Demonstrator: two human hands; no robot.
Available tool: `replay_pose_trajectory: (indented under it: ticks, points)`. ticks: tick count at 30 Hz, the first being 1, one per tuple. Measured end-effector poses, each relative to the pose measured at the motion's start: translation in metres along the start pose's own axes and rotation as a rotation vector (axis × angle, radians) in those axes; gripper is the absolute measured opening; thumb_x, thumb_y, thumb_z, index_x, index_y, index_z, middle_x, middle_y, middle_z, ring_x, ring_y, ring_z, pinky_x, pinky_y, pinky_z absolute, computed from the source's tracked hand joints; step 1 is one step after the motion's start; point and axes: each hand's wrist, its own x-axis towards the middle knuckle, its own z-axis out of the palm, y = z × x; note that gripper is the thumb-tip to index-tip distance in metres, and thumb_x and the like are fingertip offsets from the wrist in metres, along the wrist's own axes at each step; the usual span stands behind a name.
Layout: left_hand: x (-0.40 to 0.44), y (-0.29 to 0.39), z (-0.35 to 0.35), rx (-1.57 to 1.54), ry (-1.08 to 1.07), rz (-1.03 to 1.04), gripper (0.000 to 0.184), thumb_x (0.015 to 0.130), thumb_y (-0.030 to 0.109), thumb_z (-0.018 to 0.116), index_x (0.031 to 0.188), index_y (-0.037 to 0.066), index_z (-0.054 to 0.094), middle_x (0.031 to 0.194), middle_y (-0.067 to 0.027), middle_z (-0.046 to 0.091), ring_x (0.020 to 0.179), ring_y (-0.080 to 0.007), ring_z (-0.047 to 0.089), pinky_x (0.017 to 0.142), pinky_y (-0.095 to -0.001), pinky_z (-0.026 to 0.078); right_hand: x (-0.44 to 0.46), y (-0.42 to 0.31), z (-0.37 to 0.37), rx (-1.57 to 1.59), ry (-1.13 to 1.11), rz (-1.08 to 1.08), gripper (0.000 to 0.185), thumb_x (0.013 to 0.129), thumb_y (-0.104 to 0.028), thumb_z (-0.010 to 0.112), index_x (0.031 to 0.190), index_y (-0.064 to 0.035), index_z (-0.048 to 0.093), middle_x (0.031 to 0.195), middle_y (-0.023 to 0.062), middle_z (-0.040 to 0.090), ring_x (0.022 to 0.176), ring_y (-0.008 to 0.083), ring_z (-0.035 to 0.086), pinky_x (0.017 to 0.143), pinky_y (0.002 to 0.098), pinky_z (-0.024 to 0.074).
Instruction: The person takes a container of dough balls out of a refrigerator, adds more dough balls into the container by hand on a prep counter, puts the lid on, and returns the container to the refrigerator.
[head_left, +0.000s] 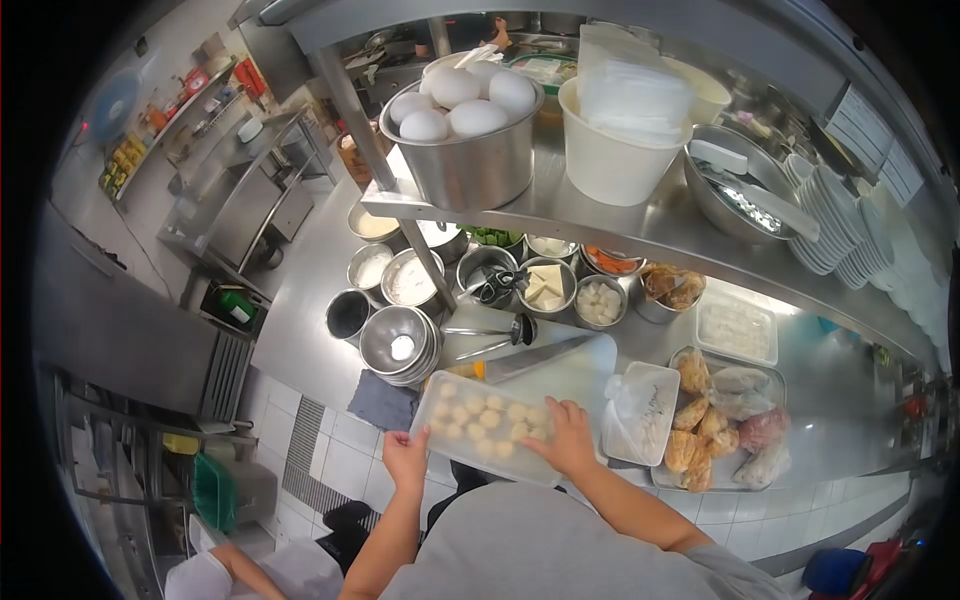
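A translucent plastic container (500, 468) with several pale round balls (488, 417) in it is held in front of my body, over the near edge of the counter. My left hand (404, 460) grips its left end, with the thumb up against the rim. At the right end my right hand (568, 440) holds the side, its thumb reaching over the container near the balls and its fingers along the far rim. Behind the container lie a white cutting board (575, 372) and a large knife (545, 358), partly covered by it.
Stacked metal bowls (398, 345) stand left, beside a dark cloth (383, 402). Ingredient pots (547, 288) line the back under a steel shelf (540, 215). To the right are a bagged container (640, 410) and a tray (665, 478) of bagged food. Another person (260, 572) is at lower left.
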Motion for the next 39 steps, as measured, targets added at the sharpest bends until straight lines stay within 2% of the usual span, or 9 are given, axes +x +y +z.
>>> replay_pose_trajectory:
  ticks: [6,12,15,17,21,23,31,33,39]
  points:
    - [-0.001,0.0,-0.011,-0.019,-0.039,-0.035,0.042,0.086,0.029,0.091,0.088,0.004,0.057,0.076,-0.0036,0.059,0.068,-0.0157,0.054,0.063,-0.0344,0.048,0.005,0.0,0.0,-0.053,-0.018,-0.03,0.096,0.082,-0.051,0.089,0.156,-0.0042,0.05,0.143,0.0244,0.054,0.129,0.046,0.051,0.112,0.0536,0.0435]
    - [-0.005,0.074,-0.049,-0.588,-0.385,-0.076,0.035,0.098,0.009,0.074,0.085,0.013,0.042,0.084,-0.0024,0.065,0.074,-0.0104,0.057,0.065,-0.0292,0.049,0.011,0.019,0.007,0.133,-0.011,0.043,0.091,0.084,-0.039,0.09,0.157,-0.0037,0.048,0.147,0.0224,0.053,0.133,0.0397,0.053,0.111,0.0507,0.0458]
    - [-0.027,0.15,-0.068,-0.73,-0.433,0.111,0.032,0.099,0.005,0.071,0.087,0.013,0.042,0.093,-0.0101,0.073,0.079,-0.0147,0.069,0.07,-0.0301,0.056,0.0,0.054,0.026,0.581,0.165,-0.015,0.083,0.089,-0.034,0.086,0.157,-0.0031,0.048,0.151,0.0209,0.052,0.132,0.0335,0.056,0.107,0.0461,0.0475]
    - [-0.031,0.177,-0.081,-0.902,-0.379,0.205,0.028,0.099,0.004,0.069,0.09,0.014,0.045,0.101,-0.0142,0.076,0.082,-0.0205,0.076,0.074,-0.0331,0.061,-0.005,0.041,0.006,1.187,0.267,0.457,0.069,0.093,-0.027,0.079,0.153,-0.0041,0.052,0.138,0.0176,0.062,0.122,0.0281,0.063,0.103,0.041,0.0496]
    - [-0.008,0.181,-0.147,-0.887,-0.093,0.323,0.024,0.101,0.004,0.068,0.095,0.011,0.046,0.098,-0.0149,0.076,0.074,-0.0194,0.073,0.068,-0.0326,0.061,-0.018,0.092,0.051,0.365,0.127,0.285,0.05,0.092,-0.024,0.074,0.135,-0.0026,0.06,0.117,0.0175,0.07,0.108,0.0281,0.069,0.094,0.0421,0.0531]
    - [0.014,0.153,-0.188,-0.855,0.078,0.411,0.021,0.101,0.005,0.069,0.098,0.01,0.049,0.096,-0.0135,0.075,0.07,-0.0163,0.07,0.067,-0.0317,0.06,-0.021,0.045,0.007,0.179,-0.044,0.396,0.033,0.089,-0.019,0.071,0.116,-0.0021,0.059,0.098,0.0182,0.07,0.095,0.0292,0.071,0.085,0.0441,0.0544]
    - [0.033,-0.012,-0.279,-0.698,0.453,0.113,0.019,0.102,0.005,0.064,0.119,0.004,0.058,0.108,-0.0084,0.07,0.093,-0.016,0.068,0.08,-0.0323,0.059,-0.032,0.042,-0.067,0.231,0.148,0.383,0.024,0.09,-0.013,0.068,0.109,-0.0012,0.057,0.085,0.0175,0.069,0.072,0.0289,0.07,0.067,0.0425,0.0546]
    - [0.021,-0.04,-0.255,-0.725,0.439,0.001,0.037,0.101,0.005,0.065,0.137,0.005,0.056,0.11,-0.0087,0.069,0.093,-0.0182,0.069,0.078,-0.032,0.058,-0.036,0.053,-0.087,0.227,0.137,0.405,0.022,0.091,-0.011,0.067,0.108,-0.0006,0.057,0.085,0.016,0.069,0.069,0.0268,0.07,0.065,0.0404,0.0548]
    - [-0.021,-0.064,-0.112,-0.78,0.116,-0.348,0.038,0.104,0.01,0.065,0.141,0.006,0.055,0.108,-0.0126,0.074,0.087,-0.0249,0.076,0.073,-0.0325,0.061,-0.041,0.079,-0.105,0.456,0.104,0.388,0.017,0.095,-0.002,0.061,0.111,0.0022,0.057,0.096,0.0156,0.074,0.071,0.0196,0.071,0.063,0.0353,0.0556]
